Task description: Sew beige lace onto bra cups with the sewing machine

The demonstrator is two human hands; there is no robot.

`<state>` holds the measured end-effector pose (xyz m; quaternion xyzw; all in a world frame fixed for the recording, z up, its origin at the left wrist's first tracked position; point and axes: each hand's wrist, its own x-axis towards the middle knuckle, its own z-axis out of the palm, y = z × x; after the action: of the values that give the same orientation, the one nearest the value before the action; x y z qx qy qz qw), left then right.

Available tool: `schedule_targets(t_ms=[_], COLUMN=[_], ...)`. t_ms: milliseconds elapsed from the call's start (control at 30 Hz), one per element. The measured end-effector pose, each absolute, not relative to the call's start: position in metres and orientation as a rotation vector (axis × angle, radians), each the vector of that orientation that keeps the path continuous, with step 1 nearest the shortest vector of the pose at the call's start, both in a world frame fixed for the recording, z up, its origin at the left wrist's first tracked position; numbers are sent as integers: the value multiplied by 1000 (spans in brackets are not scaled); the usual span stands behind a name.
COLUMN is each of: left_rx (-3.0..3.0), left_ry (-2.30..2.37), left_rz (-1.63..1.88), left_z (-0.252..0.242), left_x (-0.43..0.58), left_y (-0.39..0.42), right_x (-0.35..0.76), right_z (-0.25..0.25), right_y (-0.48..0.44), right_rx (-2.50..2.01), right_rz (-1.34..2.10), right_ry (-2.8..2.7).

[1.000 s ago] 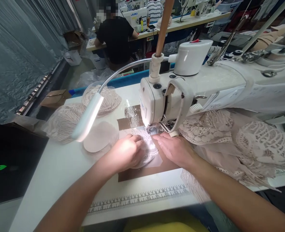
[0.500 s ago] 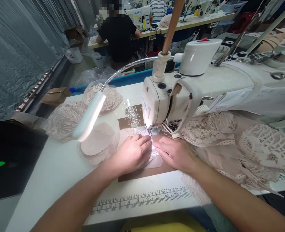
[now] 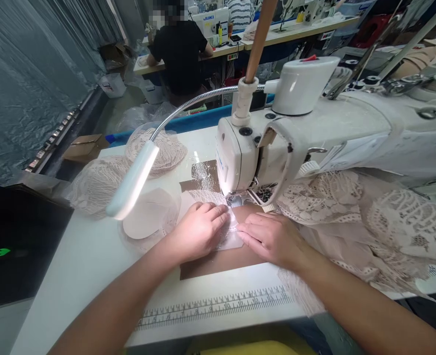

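A small beige lace piece (image 3: pixel 208 197) lies under the needle area of the white sewing machine (image 3: pixel 236 155), lit by a lamp. My left hand (image 3: pixel 205 229) lies on it with fingers stretched forward, just left of the presser foot (image 3: pixel 230 201). On the right, my right hand (image 3: pixel 272 235) has thumb and fingers together at the lace's edge; the exact grip is partly hidden. Brown sheeting (image 3: pixel 218 262) covers the table around the needle.
Stacked lace cups (image 3: pixel 162 155) and a smooth beige round pad (image 3: pixel 146 219) lie to the left. A heap of lace fabric (image 3: pixel 351 236) fills the right side. The lamp (image 3: pixel 132 182) hangs over the left. A ruler strip (image 3: pixel 218 306) runs along the front. A person (image 3: pixel 179 54) sits beyond.
The lace has shifted and turned slightly under the machine. My right hand has moved a little right and down; my left hand has shifted slightly left.
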<state>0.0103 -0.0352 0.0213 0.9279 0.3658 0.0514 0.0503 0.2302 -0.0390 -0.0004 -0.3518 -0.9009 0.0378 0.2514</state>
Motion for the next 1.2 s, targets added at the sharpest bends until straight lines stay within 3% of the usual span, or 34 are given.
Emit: schedule_targets(t_ms=[1200], left_rx=[2858], left_ry=[1129], left_rz=[333], left_z=[4], left_x=[2], left_y=[-19], right_x=[222], right_z=[-7], right_y=[-39], right_rx=[-1074], right_rz=[-56], right_ry=[-2512])
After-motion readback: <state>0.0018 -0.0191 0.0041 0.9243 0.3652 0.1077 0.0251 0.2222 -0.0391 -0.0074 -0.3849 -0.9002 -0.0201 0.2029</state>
